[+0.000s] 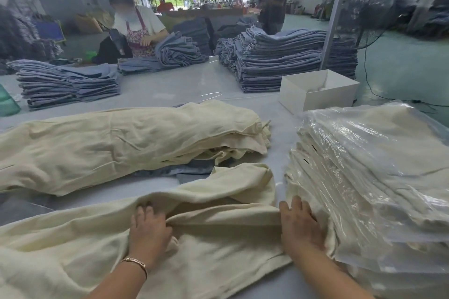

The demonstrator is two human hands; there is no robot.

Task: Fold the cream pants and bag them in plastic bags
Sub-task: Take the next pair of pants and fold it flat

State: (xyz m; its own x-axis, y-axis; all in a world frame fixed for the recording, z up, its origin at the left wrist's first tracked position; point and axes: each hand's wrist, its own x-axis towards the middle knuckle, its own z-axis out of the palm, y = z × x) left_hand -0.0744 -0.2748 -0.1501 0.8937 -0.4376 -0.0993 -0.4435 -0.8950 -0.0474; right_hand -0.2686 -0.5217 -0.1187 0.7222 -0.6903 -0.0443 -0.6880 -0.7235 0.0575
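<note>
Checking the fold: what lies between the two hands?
In the head view, only the cream pants: a raised fold of cloth runs from the left hand to the right hand; nothing else is visible there.

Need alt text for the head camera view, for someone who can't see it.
Two hands, left hand and right hand, press flat on cream pants spread on a table, beside a stack of bagged pants at right and an unfolded cream pile behind.
</note>
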